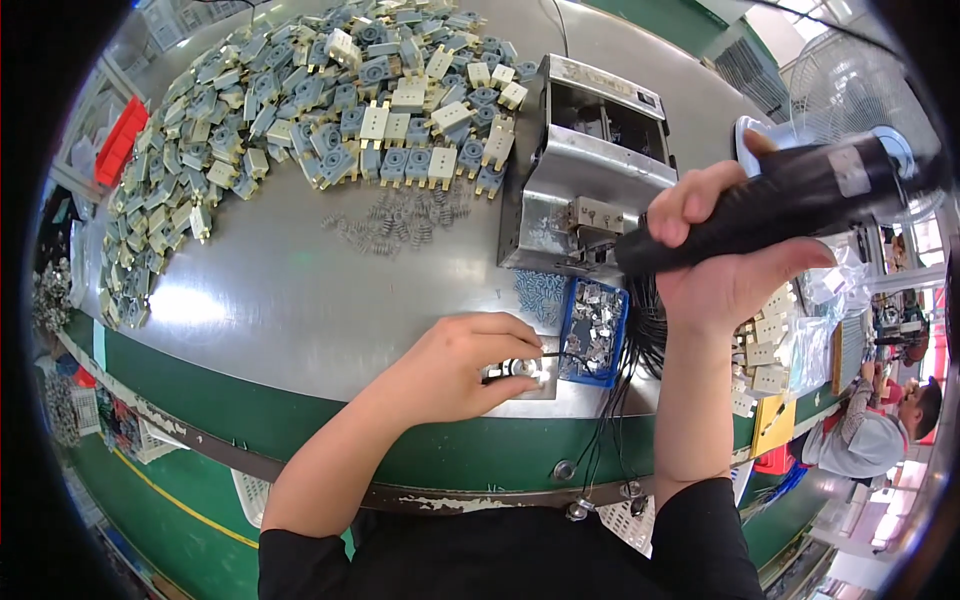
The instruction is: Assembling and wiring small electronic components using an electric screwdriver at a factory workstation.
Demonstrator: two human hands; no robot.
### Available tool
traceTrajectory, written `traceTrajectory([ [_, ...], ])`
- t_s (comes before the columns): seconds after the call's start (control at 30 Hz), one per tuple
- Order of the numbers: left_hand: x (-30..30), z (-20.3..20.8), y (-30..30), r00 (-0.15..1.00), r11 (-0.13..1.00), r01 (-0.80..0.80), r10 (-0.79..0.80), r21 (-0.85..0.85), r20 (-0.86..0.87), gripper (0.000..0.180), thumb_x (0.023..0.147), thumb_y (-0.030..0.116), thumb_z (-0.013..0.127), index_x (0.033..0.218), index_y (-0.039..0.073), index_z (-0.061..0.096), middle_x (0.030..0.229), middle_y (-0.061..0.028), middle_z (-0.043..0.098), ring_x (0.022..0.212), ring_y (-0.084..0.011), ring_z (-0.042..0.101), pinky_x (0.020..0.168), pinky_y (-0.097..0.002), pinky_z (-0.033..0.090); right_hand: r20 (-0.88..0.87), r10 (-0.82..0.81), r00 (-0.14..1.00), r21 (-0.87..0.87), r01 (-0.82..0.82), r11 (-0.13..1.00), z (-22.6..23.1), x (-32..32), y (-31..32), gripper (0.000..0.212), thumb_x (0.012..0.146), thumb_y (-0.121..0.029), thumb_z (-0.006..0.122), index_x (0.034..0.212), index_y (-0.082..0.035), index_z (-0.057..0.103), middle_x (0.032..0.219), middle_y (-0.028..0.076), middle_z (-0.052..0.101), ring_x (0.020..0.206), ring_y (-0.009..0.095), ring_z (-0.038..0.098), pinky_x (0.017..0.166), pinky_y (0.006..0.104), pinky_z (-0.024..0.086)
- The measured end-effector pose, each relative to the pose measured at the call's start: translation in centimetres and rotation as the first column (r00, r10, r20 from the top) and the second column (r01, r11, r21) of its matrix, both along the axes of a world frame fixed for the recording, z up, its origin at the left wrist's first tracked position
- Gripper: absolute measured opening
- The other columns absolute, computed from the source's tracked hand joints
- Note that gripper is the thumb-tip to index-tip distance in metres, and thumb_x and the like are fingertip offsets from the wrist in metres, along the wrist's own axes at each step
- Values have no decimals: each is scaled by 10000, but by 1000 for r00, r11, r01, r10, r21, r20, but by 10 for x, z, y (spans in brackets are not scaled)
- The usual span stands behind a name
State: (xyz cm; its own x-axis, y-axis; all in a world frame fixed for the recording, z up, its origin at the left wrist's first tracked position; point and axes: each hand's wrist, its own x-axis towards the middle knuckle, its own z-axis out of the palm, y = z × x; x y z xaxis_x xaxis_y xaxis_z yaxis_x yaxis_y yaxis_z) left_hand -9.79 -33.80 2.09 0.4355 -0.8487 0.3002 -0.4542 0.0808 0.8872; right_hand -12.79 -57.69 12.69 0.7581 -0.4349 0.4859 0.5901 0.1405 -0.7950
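My right hand (735,280) is raised at the right, its fingers wrapped round a black electric screwdriver (780,200). The tool lies slantwise in the grip and partly covers the metal machine behind it. Near the table's front edge, my left hand (455,365) pinches a small white and silver round part (520,369) with a black cable between thumb and fingers. That part rests at a small metal plate (543,385); its far side is hidden by the fingers. Just right of it stands a blue tray (566,340) of small metal pieces, with loose bluish screws (540,293) behind.
A large heap of grey and cream socket-like parts (375,122) covers the back left. Loose springs (400,218) lie before it. A metal machine (575,170) stands at the back middle. Black cables (645,330) hang over the front edge. A person (860,440) sits far right.
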Motion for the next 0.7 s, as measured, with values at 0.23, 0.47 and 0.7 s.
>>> traceTrajectory([
  [0.23, 1, -1, -1, 1000, 1000, -5, 5, -6, -9, 289, 786, 70, 884, 1046, 24, 768, 1124, -120, 768, 1025, -312, 755, 886, -398, 612, -48, -301, 953, -144, 291, 946, 7, 16, 7, 1095, 823, -938, 483, 1442, -38, 418, 742, 52, 551, 578, 188, 530, 572, 347, 464],
  [0.47, 3, -3, 0, 1000, 1000, -4, 4, 1, 10, 292, 784, 87, 890, 1046, 25, 776, 1130, -116, 769, 1043, -305, 757, 890, -403, 613, -58, -289, 955, -153, 278, 948, 0, 22, 8, 1035, 862, -914, 476, 1447, -62, 422, 734, 53, 561, 582, 190, 538, 581, 353, 477],
  [0.7, 2, -3, 0, 1000, 1000, -13, 13, 2, 25, 292, 785, 103, 893, 1045, 32, 781, 1133, -108, 771, 1057, -296, 758, 909, -406, 613, -58, -310, 949, -186, 295, 937, -6, 21, 11, 1000, 868, -904, 490, 1418, -70, 448, 752, 83, 563, 586, 211, 544, 574, 364, 473],
])
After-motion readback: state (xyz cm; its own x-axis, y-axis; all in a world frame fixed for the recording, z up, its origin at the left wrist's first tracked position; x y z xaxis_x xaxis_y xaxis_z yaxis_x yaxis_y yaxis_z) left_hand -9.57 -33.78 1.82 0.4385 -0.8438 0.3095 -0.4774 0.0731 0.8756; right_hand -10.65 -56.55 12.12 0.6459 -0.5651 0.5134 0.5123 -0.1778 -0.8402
